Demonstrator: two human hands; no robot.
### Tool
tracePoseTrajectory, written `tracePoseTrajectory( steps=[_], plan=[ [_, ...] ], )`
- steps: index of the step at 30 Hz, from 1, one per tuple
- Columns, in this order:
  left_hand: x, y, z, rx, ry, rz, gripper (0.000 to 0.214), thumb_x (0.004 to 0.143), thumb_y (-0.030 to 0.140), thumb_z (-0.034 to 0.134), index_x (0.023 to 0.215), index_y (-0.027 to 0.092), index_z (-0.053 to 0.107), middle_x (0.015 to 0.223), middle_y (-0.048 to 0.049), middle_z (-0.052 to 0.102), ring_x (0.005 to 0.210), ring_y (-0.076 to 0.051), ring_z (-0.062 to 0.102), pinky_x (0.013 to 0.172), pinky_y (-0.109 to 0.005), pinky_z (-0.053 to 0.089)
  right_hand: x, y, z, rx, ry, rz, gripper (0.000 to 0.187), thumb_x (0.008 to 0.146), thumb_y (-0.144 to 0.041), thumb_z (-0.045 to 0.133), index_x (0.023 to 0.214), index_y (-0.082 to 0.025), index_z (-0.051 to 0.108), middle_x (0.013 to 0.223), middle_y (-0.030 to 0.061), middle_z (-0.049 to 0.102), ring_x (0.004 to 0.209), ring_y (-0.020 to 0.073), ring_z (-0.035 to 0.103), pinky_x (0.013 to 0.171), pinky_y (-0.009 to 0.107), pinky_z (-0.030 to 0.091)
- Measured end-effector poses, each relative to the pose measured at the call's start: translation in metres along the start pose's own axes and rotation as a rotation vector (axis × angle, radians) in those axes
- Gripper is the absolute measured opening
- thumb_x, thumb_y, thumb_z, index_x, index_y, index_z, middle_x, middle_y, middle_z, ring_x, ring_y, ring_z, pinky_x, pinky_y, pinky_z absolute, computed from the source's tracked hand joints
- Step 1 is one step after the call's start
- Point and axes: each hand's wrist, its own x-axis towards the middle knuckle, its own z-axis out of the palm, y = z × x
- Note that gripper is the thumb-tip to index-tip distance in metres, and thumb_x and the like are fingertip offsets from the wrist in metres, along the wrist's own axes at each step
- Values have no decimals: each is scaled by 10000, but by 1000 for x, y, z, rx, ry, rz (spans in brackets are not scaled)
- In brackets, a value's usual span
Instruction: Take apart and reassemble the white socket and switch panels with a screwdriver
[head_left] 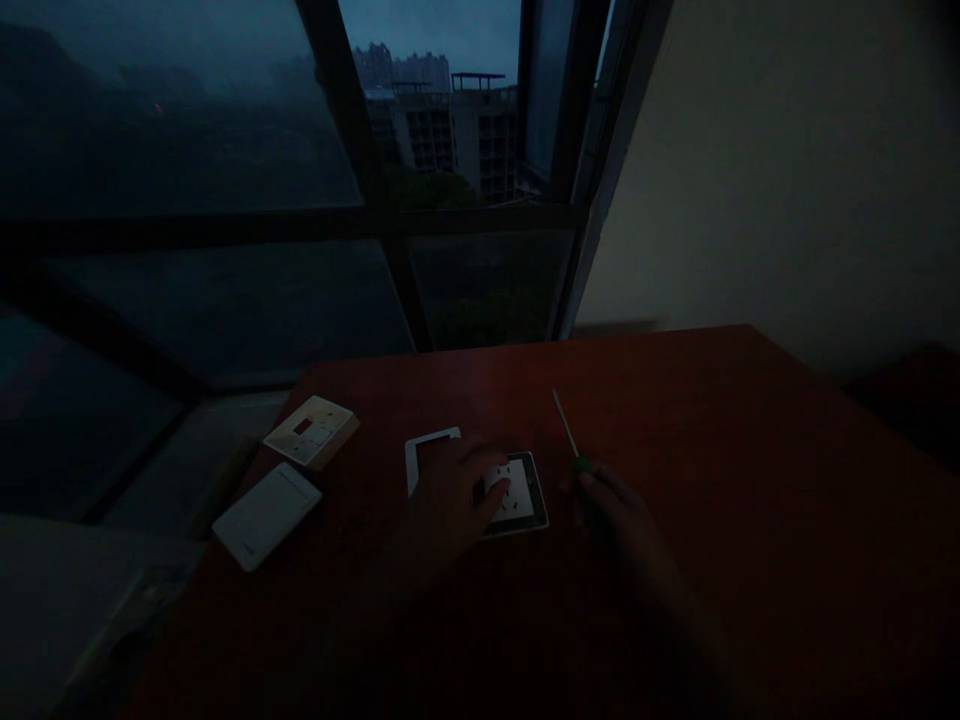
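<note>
White rectangular socket panel with a dark surround (523, 492): where exactly is it, and what is touching it?

It lies face up near the middle of the reddish-brown wooden table (720, 430), with the left hand (448, 490) over its left side. The thumb and forefinger stand a little apart on its face, the other fingers half curled. I cannot tell whether they grip it or merely rest there, though I'd guess they steady it

And the right hand (611, 503)?

It is closed round the green handle of a thin metal-shafted screwdriver (567, 425), just to the right of the panel. The shaft slants away towards the window (225, 150), touching nothing; holding it by the handle presumably keeps the tip free

Does anything stand in the way?

Mostly the left hand itself: it hides part of the panel and of the hollow white rectangular frame (433, 435) beyond, so I can't say whether those two touch. Dim light hides more

What about the left end of the table?

A white box-like plate with a small rectangular opening (330, 421) and a smooth pale rectangular cover (268, 515) lie close together there, perhaps put aside to leave both hands room
</note>
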Motion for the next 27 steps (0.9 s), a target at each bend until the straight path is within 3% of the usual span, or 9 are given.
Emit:
tracePoseTrajectory(
  steps=[2,4,6,8,12,17,20,27],
  plan=[
    [-8,-5,-1,1,-5,-23,348,814,282,637,1153,235,572,1247,-72,548,1155,-261,506,979,-422,421,0,2,-6,26,20,14,329,795,-444,602,1051,-238,614,760,8,648,685,177,610,580,263,460],
    [-16,-10,1,-17,-34,-48,571,754,339,708,1276,255,490,1383,-89,440,1258,-299,422,1026,-465,388,-2,-3,-14,-87,50,3,441,744,-391,661,1161,-260,601,982,40,686,883,237,638,735,339,498],
    [-22,-13,6,-34,-85,-75,758,703,389,757,1362,273,402,1466,-96,341,1322,-322,351,1060,-494,353,-5,-16,-26,-301,81,-100,443,741,-374,673,1168,-267,623,1228,56,623,1118,284,561,927,416,441],
    [-24,-15,9,-49,-144,-97,884,664,419,786,1411,277,335,1503,-101,286,1355,-335,307,1079,-511,327,-10,-38,-37,-516,130,-228,445,764,-389,656,1194,-285,604,1294,49,585,1180,291,522,1001,457,382],
    [-24,-16,11,-94,-244,-95,942,667,412,785,1445,271,273,1519,-108,270,1372,-334,285,1092,-507,315,-20,-94,-48,-752,275,-370,387,764,-462,645,1101,-273,625,1111,71,670,966,286,632,843,452,487],
    [-24,-17,12,-116,-238,-92,889,701,402,761,1439,260,285,1499,-110,306,1352,-321,327,1083,-501,336,-27,-143,-32,-734,348,-591,308,736,-511,667,897,-254,610,849,41,692,659,213,636,567,329,501],
    [-25,-19,15,-118,-213,-84,907,677,384,783,1432,269,294,1492,-103,315,1344,-322,337,1080,-502,338,-21,-150,-22,-765,350,-669,299,733,-511,676,854,-248,597,796,31,681,600,184,610,506,296,469],
    [-25,-22,17,-126,-203,-66,878,697,406,768,1427,270,301,1485,-95,328,1346,-311,335,1082,-487,343,-3,-141,-12,-951,209,-740,285,812,-505,605,877,-227,591,780,25,673,632,163,615,536,262,459]
  ],
)
